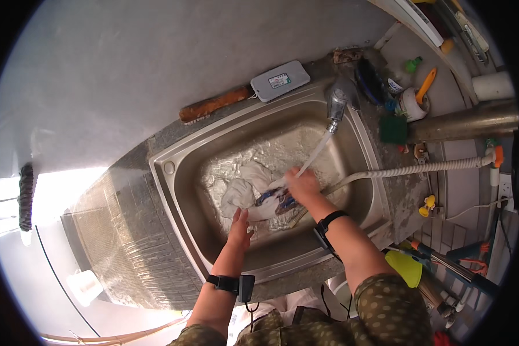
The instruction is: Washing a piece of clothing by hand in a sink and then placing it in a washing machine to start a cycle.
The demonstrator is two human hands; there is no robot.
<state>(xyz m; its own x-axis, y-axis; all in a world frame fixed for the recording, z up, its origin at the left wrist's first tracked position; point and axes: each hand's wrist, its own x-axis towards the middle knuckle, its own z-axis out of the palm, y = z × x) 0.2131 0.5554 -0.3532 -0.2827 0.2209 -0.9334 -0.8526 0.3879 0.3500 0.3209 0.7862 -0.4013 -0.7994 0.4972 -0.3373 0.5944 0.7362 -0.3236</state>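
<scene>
A wet white cloth with a blue and brown pattern (pixel 240 194) lies bunched in the water of a stainless steel sink (pixel 190 229). My right hand (pixel 303 185), slightly blurred, is on the patterned end under the stream from the chrome faucet (pixel 337 104); its fingertips are unclear, so its grip cannot be told. At the cloth's near left edge is my left hand (pixel 241 229), fingers spread and apart from one another. A ribbed hose (pixel 363 175) runs over the sink's right side, and its end lies beside the cloth.
Behind the sink are a grey plastic case (pixel 280 81) and a rust-brown bar (pixel 214 105). A green scouring pad (pixel 393 129), a dark brush (pixel 369 81) and a white pot (pixel 413 105) holding an orange-handled tool stand at the right. A ribbed stone washboard surface (pixel 129 246) adjoins the sink at left.
</scene>
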